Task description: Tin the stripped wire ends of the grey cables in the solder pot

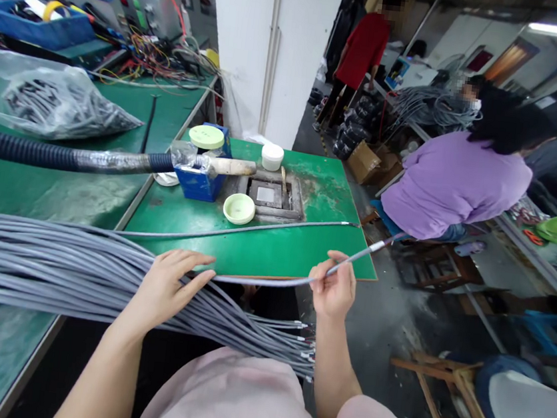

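A thick bundle of grey cables [50,270] lies across my lap and the green bench, its stripped ends hanging near my right forearm. My left hand [169,284] rests flat on top of the bundle with its fingers stretched out. My right hand [334,288] pinches a single grey cable [353,258] pulled out of the bundle, its stripped tip pointing up and right. Another single grey cable [236,230] lies on the green table [304,252] in front of me.
On the table stand a recessed metal pot [267,196], a blue box [200,180], a white cup [272,156] and pale green lids [239,208]. A black corrugated hose [38,151] crosses from the left. A person in purple [455,182] sits to the right; another stands behind.
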{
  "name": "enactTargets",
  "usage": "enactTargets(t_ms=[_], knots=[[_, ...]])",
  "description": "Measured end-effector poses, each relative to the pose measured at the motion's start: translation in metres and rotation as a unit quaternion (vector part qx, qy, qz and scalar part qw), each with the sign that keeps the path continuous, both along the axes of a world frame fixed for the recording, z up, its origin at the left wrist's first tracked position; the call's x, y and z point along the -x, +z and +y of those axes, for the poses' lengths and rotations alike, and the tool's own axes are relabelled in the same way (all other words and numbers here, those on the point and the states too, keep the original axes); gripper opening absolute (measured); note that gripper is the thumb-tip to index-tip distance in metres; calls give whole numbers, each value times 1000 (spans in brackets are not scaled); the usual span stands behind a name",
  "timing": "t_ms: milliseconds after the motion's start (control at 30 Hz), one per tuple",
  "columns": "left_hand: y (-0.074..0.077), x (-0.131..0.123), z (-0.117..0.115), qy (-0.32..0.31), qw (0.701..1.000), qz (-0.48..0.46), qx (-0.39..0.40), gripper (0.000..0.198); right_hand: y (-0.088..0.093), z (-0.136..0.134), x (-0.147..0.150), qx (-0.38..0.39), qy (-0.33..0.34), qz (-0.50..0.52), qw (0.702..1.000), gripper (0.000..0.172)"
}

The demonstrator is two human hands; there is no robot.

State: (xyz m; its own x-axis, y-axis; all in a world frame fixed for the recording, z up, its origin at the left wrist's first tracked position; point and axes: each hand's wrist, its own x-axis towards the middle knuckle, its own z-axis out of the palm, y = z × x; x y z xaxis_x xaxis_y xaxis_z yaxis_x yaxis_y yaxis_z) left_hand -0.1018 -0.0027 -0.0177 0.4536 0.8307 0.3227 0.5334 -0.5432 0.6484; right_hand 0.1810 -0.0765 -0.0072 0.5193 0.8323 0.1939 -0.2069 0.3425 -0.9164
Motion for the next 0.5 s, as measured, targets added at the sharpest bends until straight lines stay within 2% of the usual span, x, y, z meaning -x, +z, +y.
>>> enactTargets(t_ms=[67, 133, 200, 367, 433, 500], knots=[[2, -12, -5, 1, 997, -75, 31, 30, -2, -13, 6, 52, 96, -110, 988, 32], [6, -27, -11, -13, 985, -150, 86, 29, -5, -22, 17, 113, 195, -209, 952, 32], [8, -42, -18, -28, 966, -205, 153, 27, -9, -27, 29, 142, 248, -271, 919, 32], [2, -66, -28, -47, 885, -333, 321, 29, -16, -32, 45, 160, 290, -321, 887, 32], [0, -69, -30, -32, 858, -379, 345, 28, -17, -34, 46, 162, 297, -332, 881, 31], [-1, -69, -29, -7, 843, -410, 348, 26, -16, -34, 46, 164, 299, -339, 877, 30]])
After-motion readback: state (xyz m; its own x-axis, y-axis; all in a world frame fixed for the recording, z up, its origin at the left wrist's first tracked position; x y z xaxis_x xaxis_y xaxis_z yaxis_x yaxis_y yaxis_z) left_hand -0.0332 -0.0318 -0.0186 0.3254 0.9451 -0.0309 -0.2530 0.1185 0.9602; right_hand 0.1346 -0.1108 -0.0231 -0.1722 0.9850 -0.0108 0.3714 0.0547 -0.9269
